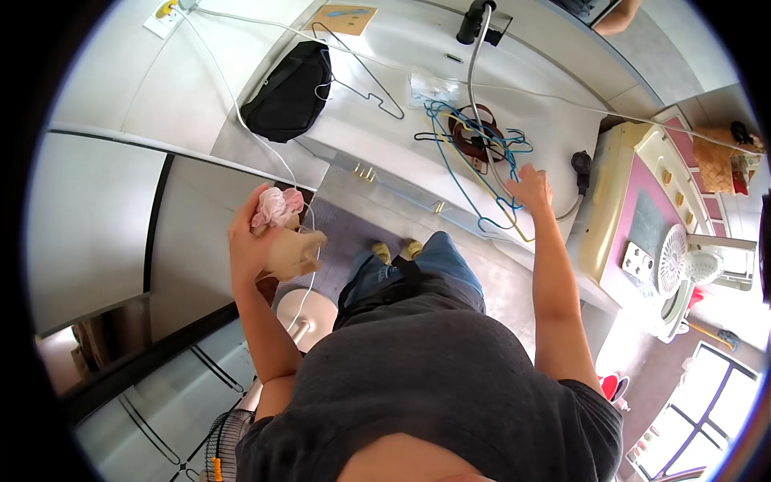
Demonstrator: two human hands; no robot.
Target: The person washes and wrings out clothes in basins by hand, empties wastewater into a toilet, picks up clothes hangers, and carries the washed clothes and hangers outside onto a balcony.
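Note:
My left hand is closed around a bunched pink cloth and a beige cloth, held in front of the cabinet on the left. My right hand reaches over the white counter, fingers apart, right at the edge of a tangle of blue and yellow wire hangers. Among the hangers lies a coiled brown belt. A grey cord runs down over the pile and passes beside my right fingertips.
A black bag and a single dark wire hanger lie on the counter's left part. White cables trail from the wall socket. A pink-topped cream appliance stands at right, with a white fan near it.

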